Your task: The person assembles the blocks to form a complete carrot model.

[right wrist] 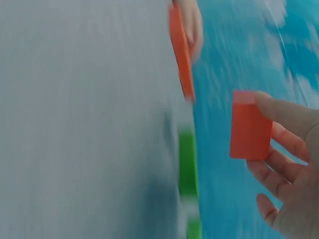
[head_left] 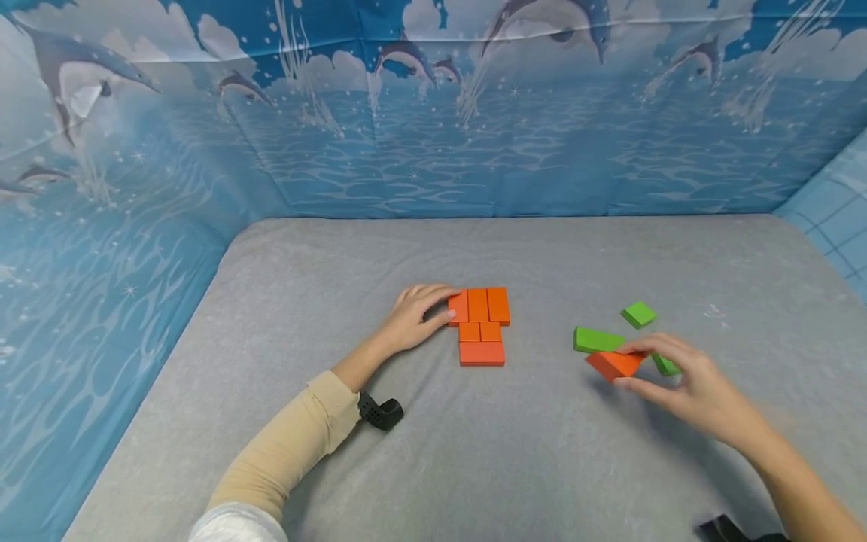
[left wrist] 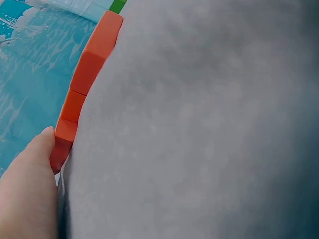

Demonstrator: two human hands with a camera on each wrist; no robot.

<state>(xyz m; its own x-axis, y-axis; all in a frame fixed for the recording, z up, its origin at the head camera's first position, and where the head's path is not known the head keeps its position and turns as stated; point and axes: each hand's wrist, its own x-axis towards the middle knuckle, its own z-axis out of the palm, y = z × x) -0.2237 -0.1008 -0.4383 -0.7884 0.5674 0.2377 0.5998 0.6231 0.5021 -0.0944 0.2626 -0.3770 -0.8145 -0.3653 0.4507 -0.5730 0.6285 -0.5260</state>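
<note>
My left hand (head_left: 416, 316) touches the left edge of a flat group of orange blocks (head_left: 477, 307), its thumb and a fingertip at the leftmost block. Three upright pieces lie side by side at the top, two small ones below them, and a wider lighter-orange block (head_left: 482, 354) at the bottom. On the right, my right hand (head_left: 698, 384) pinches an orange triangular block (head_left: 615, 364) between thumb and fingers, held above the cloth. In the right wrist view this block (right wrist: 250, 129) shows a rectangular face.
Green blocks lie around my right hand: a long one (head_left: 597, 339), a small one (head_left: 639, 314) farther back, and another (head_left: 667, 365) partly hidden by my fingers. Grey cloth (head_left: 542, 452) covers the table. A blue dolphin-print curtain (head_left: 433, 150) hangs along the back and left.
</note>
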